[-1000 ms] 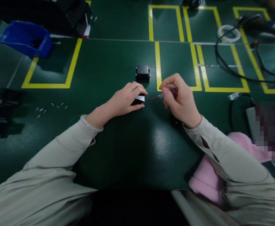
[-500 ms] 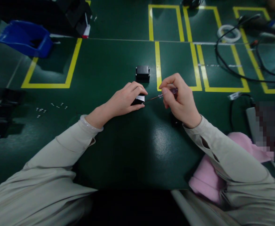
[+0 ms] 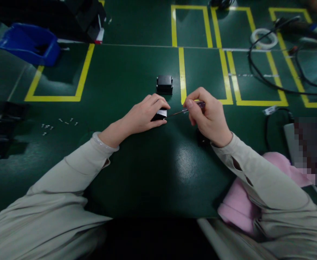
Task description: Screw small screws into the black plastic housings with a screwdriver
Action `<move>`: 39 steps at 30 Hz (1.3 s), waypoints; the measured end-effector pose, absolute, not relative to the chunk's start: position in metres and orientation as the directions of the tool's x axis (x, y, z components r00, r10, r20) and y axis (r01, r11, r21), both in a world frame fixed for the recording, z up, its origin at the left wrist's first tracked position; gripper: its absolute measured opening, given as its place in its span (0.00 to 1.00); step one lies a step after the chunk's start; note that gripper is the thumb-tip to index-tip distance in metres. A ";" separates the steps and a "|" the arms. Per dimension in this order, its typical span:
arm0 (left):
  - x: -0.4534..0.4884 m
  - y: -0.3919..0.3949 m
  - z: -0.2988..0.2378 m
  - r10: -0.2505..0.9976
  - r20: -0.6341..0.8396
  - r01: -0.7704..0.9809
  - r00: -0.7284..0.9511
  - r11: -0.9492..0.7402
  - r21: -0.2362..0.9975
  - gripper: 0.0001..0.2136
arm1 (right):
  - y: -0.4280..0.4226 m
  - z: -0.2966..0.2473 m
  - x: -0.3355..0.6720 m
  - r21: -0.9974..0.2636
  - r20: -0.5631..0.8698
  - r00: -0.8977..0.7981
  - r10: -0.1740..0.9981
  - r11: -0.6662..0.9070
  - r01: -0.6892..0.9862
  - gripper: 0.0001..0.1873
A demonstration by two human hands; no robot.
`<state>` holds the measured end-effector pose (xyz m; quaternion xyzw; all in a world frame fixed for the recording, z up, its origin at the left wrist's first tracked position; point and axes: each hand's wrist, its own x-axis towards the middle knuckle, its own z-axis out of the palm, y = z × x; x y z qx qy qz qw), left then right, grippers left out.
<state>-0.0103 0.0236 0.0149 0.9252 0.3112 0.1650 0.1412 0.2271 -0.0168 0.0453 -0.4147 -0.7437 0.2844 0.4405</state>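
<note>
My left hand (image 3: 144, 115) is closed over a small black part with a white label (image 3: 160, 114), pinning it to the green table. My right hand (image 3: 208, 115) pinches a small screwdriver with a dark red handle (image 3: 198, 105); its thin shaft runs left and its tip meets the right side of the held part. A second small black block (image 3: 164, 84) stands on the table just beyond my left hand. Another dark piece (image 3: 201, 139) is partly hidden under my right wrist.
Several small screws (image 3: 58, 123) lie at the left. A blue bin (image 3: 29, 44) sits far left, black parts (image 3: 1, 126) at the left edge. Black cables (image 3: 266, 68) and a tape roll (image 3: 264, 38) lie at the far right. A pink cloth (image 3: 239, 206) is under my right arm.
My right hand's fingers have shifted slightly on the screwdriver handle; otherwise nothing has moved.
</note>
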 end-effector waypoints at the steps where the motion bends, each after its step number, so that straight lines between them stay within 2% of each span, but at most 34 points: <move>1: -0.010 0.024 0.015 0.623 0.215 0.530 0.752 -0.766 0.364 0.18 | -0.017 0.045 0.227 -0.790 0.419 -0.265 0.868 0.492 0.365 0.15; 12: -0.011 0.024 0.014 0.625 0.215 0.537 0.750 -0.766 0.353 0.19 | -0.017 0.045 0.227 -0.791 0.421 -0.274 0.865 0.498 0.357 0.13; 17: -0.011 0.024 0.014 0.626 0.214 0.535 0.750 -0.765 0.359 0.19 | -0.016 0.045 0.226 -0.781 0.463 -0.273 0.843 0.534 0.323 0.12; 32: -0.012 0.024 0.012 0.624 0.223 0.531 0.749 -0.766 0.362 0.19 | -0.017 0.044 0.228 -0.779 0.429 -0.285 0.857 0.511 0.364 0.10; 39: -0.011 0.024 0.013 0.625 0.217 0.532 0.749 -0.764 0.364 0.19 | -0.017 0.044 0.228 -0.781 0.448 -0.298 0.843 0.531 0.330 0.11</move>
